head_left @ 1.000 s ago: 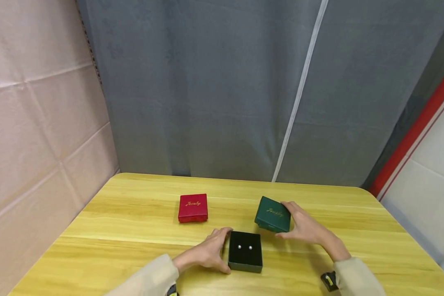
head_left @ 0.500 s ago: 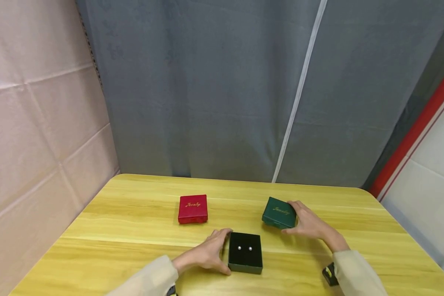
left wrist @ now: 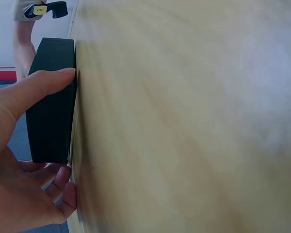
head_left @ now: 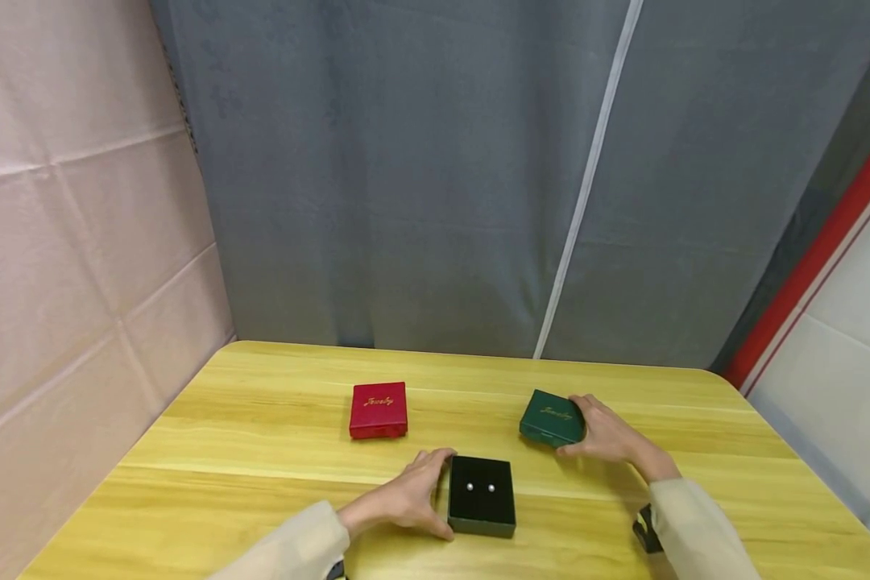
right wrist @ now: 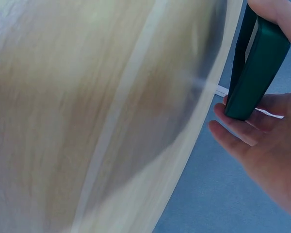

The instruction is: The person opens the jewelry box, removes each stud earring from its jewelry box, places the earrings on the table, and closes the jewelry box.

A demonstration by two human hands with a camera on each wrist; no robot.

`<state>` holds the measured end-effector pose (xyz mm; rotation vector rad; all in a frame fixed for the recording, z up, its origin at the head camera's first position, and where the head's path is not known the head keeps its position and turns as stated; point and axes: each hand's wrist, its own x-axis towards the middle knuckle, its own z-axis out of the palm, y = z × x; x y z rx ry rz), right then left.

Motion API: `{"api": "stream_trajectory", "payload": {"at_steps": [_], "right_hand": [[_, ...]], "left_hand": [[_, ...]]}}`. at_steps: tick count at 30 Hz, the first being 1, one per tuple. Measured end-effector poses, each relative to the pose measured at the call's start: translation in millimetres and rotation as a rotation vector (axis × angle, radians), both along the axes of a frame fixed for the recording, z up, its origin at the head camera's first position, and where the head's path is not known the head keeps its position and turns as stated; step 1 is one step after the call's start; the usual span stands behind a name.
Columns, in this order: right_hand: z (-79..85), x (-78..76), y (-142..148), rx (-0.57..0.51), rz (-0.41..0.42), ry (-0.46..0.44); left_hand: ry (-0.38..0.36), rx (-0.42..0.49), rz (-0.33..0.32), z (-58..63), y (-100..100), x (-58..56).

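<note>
The dark green base (head_left: 482,527) of a jewelry box lies on the table, and a black cushion fills it. Two small pearl-like studs (head_left: 470,486) sit in that cushion. My left hand (head_left: 406,493) holds the base at its left side; in the left wrist view the thumb lies along one wall (left wrist: 51,116) and the fingers reach the far end. Further right, my right hand (head_left: 609,435) grips the green lid (head_left: 551,419) marked "Jewelry" between thumb and fingers. The right wrist view shows the lid (right wrist: 262,68) tilted, its hollow underside partly visible, apart from the table.
A red box (head_left: 379,409) with gold "Jewelry" lettering stands on the table to the left, beyond my left hand. Grey curtain (head_left: 406,177) hangs behind the wooden table (head_left: 261,435). Pale cloth (head_left: 80,242) covers the left side.
My right hand has carried the green lid a little to the right and lower, toward the table. The left hand, the base and the red box have stayed in place.
</note>
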<state>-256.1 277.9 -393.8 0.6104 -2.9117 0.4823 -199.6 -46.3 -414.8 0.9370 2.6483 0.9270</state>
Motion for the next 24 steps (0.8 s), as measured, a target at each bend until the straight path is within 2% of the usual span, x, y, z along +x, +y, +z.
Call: {"api": "stream_trajectory", "payload": {"at_steps": [24], "right_hand": [[-8.9, -12.0, 3, 0.023, -0.026, -0.125]], "left_hand": [[0.017, -0.008, -0.006, 1.3, 0, 0.5]]}}
